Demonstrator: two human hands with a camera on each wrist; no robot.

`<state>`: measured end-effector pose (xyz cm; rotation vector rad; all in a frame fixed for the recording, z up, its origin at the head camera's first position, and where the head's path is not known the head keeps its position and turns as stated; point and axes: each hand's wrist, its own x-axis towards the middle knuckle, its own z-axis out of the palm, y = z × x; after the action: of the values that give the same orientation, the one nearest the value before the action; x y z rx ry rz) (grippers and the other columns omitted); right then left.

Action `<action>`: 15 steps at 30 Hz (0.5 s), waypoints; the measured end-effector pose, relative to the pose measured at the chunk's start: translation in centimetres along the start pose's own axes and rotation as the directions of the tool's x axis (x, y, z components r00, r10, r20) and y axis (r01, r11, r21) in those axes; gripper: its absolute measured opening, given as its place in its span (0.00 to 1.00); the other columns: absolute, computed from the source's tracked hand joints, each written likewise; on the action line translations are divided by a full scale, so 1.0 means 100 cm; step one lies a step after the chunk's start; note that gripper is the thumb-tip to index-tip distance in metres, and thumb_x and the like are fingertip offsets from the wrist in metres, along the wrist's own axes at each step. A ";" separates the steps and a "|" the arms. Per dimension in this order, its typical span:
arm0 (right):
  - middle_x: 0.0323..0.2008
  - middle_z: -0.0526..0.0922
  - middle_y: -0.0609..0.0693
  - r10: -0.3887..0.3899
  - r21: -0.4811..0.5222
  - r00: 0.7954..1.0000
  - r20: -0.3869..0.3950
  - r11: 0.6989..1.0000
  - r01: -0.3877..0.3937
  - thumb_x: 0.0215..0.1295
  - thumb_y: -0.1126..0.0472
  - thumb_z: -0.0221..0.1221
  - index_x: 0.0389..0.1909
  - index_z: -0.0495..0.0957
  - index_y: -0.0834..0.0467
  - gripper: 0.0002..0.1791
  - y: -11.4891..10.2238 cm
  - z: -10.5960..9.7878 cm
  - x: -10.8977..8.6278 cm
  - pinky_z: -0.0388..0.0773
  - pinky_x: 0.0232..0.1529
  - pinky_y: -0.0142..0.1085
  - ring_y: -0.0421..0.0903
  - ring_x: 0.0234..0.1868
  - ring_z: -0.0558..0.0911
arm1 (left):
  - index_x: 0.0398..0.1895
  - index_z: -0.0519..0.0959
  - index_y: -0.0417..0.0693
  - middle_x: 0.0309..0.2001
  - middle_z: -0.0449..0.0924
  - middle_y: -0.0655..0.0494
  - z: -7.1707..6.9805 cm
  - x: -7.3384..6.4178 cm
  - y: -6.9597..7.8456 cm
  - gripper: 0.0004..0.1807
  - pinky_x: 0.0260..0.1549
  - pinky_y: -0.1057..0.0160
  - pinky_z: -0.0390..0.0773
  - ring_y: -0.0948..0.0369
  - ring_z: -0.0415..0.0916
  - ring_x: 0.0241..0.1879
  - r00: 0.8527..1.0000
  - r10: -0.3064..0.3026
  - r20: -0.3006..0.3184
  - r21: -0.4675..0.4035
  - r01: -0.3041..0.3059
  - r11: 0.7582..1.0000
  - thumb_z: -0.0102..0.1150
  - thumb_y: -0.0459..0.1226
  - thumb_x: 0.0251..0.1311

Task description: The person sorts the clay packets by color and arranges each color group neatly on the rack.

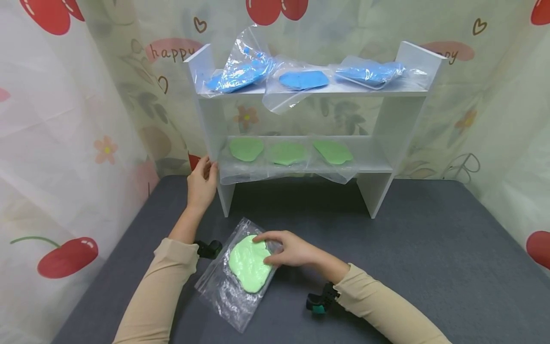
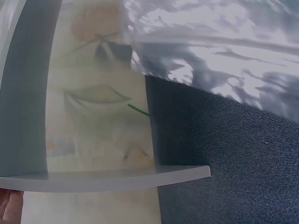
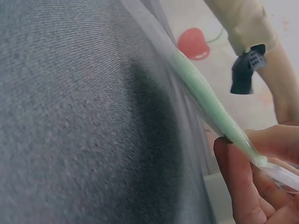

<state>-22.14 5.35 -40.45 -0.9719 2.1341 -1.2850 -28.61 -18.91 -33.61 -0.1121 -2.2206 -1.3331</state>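
My right hand [image 1: 292,248] pinches a clear zip bag [image 1: 227,298] with a flat pale-green slab [image 1: 250,265] inside. In the right wrist view the bagged slab [image 3: 205,100] shows edge-on, thumb on one face and fingers on the other, tilted over the dark table. My left hand [image 1: 203,184] is at the left side panel of a white two-tier shelf [image 1: 382,165], its fingertips right at the panel's outer face. In the left wrist view only a bit of that hand [image 2: 11,207] shows, beside the panel [image 2: 107,182].
Three bagged green slabs [image 1: 288,154] lie side by side on the lower tier, their bags overhanging its front edge. On the top tier lie three bags with blue contents [image 1: 303,80]. Printed curtains [image 1: 494,119] enclose the dark table [image 1: 429,258].
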 end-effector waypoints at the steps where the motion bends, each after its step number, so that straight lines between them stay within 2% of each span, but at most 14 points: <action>1: 0.64 0.68 0.59 -0.002 0.009 1.000 0.001 1.000 0.002 0.59 0.67 0.60 0.62 0.70 0.58 0.27 0.000 -0.001 -0.001 0.80 0.30 0.29 0.36 0.25 0.81 | 0.62 0.69 0.40 0.56 0.75 0.34 0.000 0.000 0.000 0.20 0.56 0.51 0.75 0.46 0.75 0.56 1.000 0.000 -0.001 -0.001 0.000 1.000 0.45 0.37 0.69; 15: 0.65 0.67 0.57 -0.021 0.022 0.998 -0.058 1.000 0.022 0.59 0.65 0.60 0.63 0.68 0.56 0.28 -0.013 -0.020 -0.021 0.82 0.36 0.31 0.39 0.30 0.84 | 0.61 0.69 0.40 0.55 0.75 0.34 -0.001 0.000 0.000 0.20 0.55 0.51 0.75 0.45 0.75 0.56 1.000 -0.001 0.007 -0.009 0.001 1.000 0.45 0.37 0.69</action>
<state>-21.77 7.67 -38.29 -0.9623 2.1531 -1.3599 -28.56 -18.94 -33.58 -0.1192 -2.2208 -1.3452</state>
